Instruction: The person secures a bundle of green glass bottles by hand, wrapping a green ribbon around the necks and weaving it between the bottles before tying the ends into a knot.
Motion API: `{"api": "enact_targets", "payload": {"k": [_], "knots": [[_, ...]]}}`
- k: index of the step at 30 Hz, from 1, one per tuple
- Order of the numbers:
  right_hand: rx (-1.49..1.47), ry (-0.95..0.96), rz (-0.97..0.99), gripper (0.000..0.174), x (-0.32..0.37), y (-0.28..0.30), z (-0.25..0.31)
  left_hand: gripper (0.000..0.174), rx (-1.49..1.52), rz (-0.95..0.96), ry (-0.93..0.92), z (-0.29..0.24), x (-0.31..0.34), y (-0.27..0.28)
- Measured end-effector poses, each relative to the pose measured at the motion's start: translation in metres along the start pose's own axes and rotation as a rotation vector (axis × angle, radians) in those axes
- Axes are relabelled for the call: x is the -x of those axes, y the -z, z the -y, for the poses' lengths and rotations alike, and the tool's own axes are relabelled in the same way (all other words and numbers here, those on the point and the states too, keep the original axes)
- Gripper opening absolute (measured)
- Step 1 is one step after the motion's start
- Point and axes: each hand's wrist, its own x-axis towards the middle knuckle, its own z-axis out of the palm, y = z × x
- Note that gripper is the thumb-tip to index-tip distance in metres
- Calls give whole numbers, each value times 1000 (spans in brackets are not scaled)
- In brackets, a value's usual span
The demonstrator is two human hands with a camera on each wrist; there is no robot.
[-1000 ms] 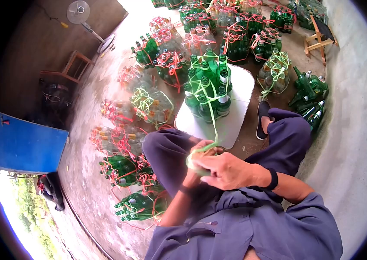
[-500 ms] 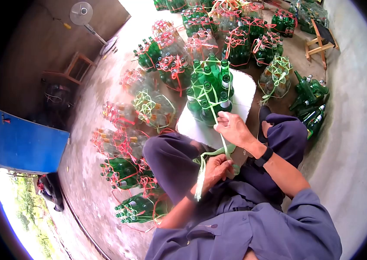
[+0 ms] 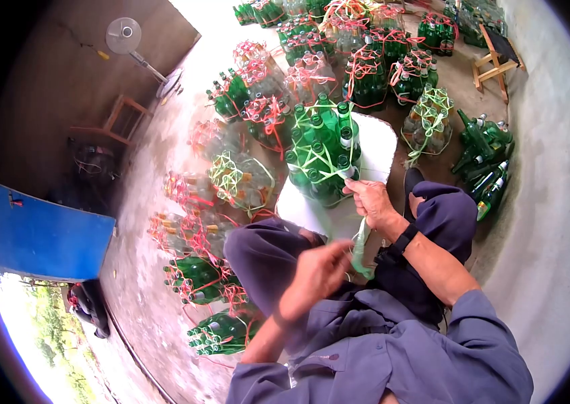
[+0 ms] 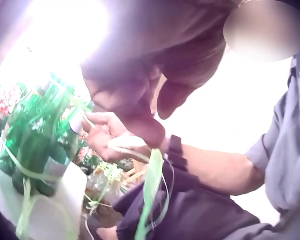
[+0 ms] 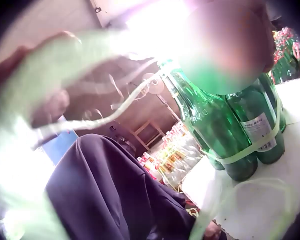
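A bundle of green glass bottles [image 3: 325, 151], wound with pale green plastic strap, stands upright on a white board [image 3: 374, 138] between the knees. My right hand [image 3: 374, 200] is close beside the front bottles, thumb and fingers pinching the strap. Lower and to the left, my left hand [image 3: 319, 276] is blurred. In the left wrist view its fingertips pinch a length of the strap [image 4: 151, 185], which hangs down from them. A strip of strap [image 5: 120, 112] runs toward the bottles in the right wrist view, and a band circles them low down.
Strapped bottle bundles [image 3: 302, 71] crowd the floor ahead and to the left. Loose green bottles [image 3: 482, 151] lie by the right wall, near a bundle tied in green [image 3: 428, 121]. A folding stool [image 3: 494, 64] stands farther back, a fan [image 3: 124, 35] far left.
From together at the lap, my hands have parted, the right going forward to the bottles. Over the last half second the left has moved slightly left, and the strap's loose tail now hangs below the right hand.
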Motion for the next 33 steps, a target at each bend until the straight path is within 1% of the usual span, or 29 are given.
{"api": "enact_targets", "payload": {"k": [2,4,6,7,8,10,13,14,15,19,21,25,26,27,28,30,33], "knots": [[49,11,-7,27,3,0,7,36,-293,-238,-174,3,-30,16],[23,19,3,28,1,3,7,47,-439,-323,-228,-4,-62,32],[-19,30,25,29,-1,6,6,61,-542,-351,-286,5,-92,33],[-24,32,23,29,0,5,8,71,-573,-294,-283,13,-106,32],[-11,25,5,29,0,4,10,71,-574,-288,-286,20,-119,31],[-3,14,-18,29,1,4,10,74,-742,-240,-287,30,-141,28],[8,16,-16,28,1,9,8,68,-751,-240,-326,60,-164,25],[64,53,-29,29,2,11,9,65,-761,-258,-355,69,-168,24],[119,86,-43,29,6,12,8,61,-749,-279,-356,68,-168,23],[176,97,-49,29,12,16,11,61,-717,-292,-359,65,-169,23],[265,88,-74,29,18,16,11,59,-712,-294,-354,64,-169,23],[303,94,-76,30,11,26,-7,55,-707,-323,-364,64,-172,22],[452,326,1,30,2,37,-23,61,-726,-308,-349,66,-172,23],[598,558,75,29,4,32,-18,60,-722,-312,-356,65,-172,23],[598,567,74,29,9,29,-12,60,-716,-312,-362,65,-172,24],[315,145,-29,31,28,25,4,59,-718,-308,-353,65,-171,22],[357,148,-35,32,31,30,7,58,-722,-306,-344,65,-172,21]]}}
